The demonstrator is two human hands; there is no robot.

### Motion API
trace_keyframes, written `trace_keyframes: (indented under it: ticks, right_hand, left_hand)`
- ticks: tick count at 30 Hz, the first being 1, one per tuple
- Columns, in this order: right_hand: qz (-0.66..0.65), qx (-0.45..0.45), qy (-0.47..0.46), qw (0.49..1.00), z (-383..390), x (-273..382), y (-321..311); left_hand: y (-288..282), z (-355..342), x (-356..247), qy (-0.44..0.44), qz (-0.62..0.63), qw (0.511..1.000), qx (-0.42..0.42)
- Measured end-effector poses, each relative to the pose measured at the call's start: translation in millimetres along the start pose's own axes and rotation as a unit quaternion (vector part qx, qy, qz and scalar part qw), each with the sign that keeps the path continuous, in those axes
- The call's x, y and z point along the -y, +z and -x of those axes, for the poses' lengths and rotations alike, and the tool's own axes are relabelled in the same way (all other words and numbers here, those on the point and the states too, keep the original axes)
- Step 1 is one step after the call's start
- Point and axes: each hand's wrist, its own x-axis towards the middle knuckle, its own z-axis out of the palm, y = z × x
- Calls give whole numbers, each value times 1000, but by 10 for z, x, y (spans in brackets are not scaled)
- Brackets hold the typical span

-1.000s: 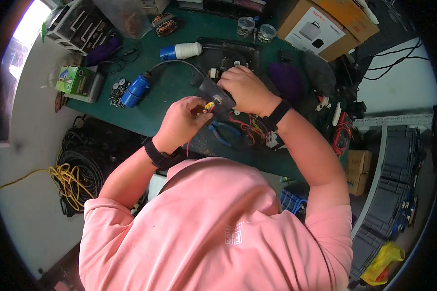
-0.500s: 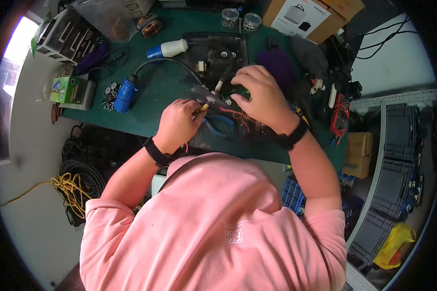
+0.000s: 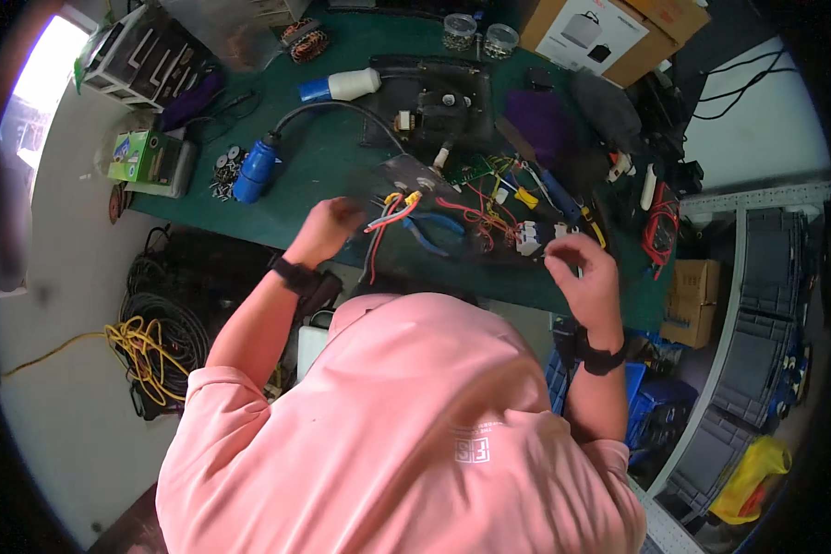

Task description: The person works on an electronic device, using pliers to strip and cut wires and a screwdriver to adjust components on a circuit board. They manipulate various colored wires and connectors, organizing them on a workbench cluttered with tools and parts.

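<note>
Red and grey wires (image 3: 394, 216) reach out just beside our left fingers (image 3: 348, 218). These are loosely bunched and blurred; we cannot tell whether they grip or touch anything. Our right fingers (image 3: 577, 247) curl half open, thumb and index leaving a gap with nothing visible in it, perhaps shaped for something small. Near their tips sits the terminal block (image 3: 530, 238). Between our hands lie the pliers (image 3: 423, 242), handles spread, likely kept there for reach from either side. Beyond the left fingers, the plate (image 3: 400, 172) rests on the table (image 3: 291, 198), wire ends facing us, probably for easy access. Farther out lie the blue plug (image 3: 256, 171) and white plug (image 3: 354, 85).
</note>
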Motion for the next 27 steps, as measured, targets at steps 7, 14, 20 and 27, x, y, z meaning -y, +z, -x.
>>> trace_keyframes:
  ticks: [7,14,20,27]
  right_hand:
    - [-13,85,47,995,7,64,308]
    - [13,157,52,986,-119,201,576]
    - [4,205,93,974,-272,191,731]
    - [-16,229,71,971,-651,-33,1406]
  left_hand:
    - [211,-405,-117,5,77,996,36]
    - [308,-485,-66,-2,79,994,76]
    - [264,-366,-99,95,55,994,-8]
    - [3,-409,-497,69,51,995,56]
